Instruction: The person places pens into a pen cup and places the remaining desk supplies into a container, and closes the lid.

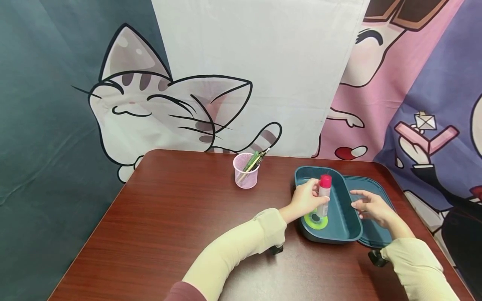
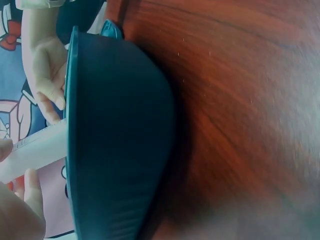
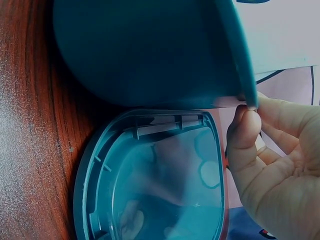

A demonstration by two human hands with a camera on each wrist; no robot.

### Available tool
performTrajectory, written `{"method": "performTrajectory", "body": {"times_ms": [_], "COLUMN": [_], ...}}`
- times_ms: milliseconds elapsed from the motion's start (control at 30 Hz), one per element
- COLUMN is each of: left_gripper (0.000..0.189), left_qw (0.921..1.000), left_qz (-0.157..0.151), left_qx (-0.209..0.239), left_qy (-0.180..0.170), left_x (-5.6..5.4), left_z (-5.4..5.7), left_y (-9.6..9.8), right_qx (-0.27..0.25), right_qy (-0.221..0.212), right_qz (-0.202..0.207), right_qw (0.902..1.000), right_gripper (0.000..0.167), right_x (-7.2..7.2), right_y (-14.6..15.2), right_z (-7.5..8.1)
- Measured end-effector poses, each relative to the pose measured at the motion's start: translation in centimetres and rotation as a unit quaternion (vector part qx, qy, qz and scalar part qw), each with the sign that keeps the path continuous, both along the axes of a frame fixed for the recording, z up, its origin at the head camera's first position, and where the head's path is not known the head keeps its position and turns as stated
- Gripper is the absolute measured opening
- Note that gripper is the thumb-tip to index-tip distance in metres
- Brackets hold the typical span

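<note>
My left hand (image 1: 306, 200) holds a white glue stick (image 1: 323, 198) with a red cap, upright inside the teal box (image 1: 350, 234). In the left wrist view, the glue stick (image 2: 40, 150) shows between thumb and fingers, its lower end hidden behind the box wall. A bright green tape roll (image 1: 313, 223) lies on the box floor, just under the glue stick. At the box's right rim is my right hand (image 1: 373, 208); the right wrist view has its thumb and fingers pinching that rim (image 3: 245, 75).
The teal lid (image 1: 378, 234) lies on the table just right of the box, partly beneath the right hand. A pink mesh cup (image 1: 246, 179) with several pens stands left of the box, toward the back edge of the brown table (image 1: 169, 217). A cartoon-printed cloth hangs behind.
</note>
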State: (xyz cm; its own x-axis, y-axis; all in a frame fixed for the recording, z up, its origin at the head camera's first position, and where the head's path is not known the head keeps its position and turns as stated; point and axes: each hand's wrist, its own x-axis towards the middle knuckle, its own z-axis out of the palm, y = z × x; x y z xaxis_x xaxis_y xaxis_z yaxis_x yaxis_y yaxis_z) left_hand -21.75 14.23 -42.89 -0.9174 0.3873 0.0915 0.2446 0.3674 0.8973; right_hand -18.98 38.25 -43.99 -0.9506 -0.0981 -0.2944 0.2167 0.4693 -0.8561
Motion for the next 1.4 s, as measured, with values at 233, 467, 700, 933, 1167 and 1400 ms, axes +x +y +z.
{"method": "performTrajectory", "body": {"times_ms": [233,467,700,933,1167,1400], "left_gripper": [0.036,0.033,0.030,0.031,0.034,0.037], "left_qw": [0.9993,0.9944,0.9931,0.9931,0.9926,0.9912], "left_qz": [0.023,0.041,0.054,0.046,0.046,0.062], "left_qx": [-0.024,-0.096,-0.101,-0.104,-0.108,-0.104], "left_qy": [-0.019,-0.019,-0.023,-0.029,-0.030,-0.055], "left_x": [0.7,1.4,1.9,2.1,1.7,1.4], "left_z": [-0.8,-1.5,-2.1,-2.3,-2.7,-3.2], "left_y": [1.4,2.9,4.1,4.2,4.6,5.0], "right_qx": [0.007,0.005,0.010,0.010,0.010,0.009], "right_qy": [0.001,-0.001,-0.005,-0.009,-0.007,-0.003], "right_qz": [-0.002,-0.002,-0.005,-0.005,-0.004,-0.002], "right_qw": [1.0000,1.0000,0.9999,0.9999,0.9999,1.0000], "right_gripper": [0.060,0.058,0.058,0.059,0.058,0.057], "right_x": [0.0,0.0,-0.1,-0.1,-0.1,-0.1], "right_y": [-0.1,0.0,0.0,-0.1,0.0,0.0], "right_z": [0.0,0.0,0.0,0.0,-0.1,-0.1]}}
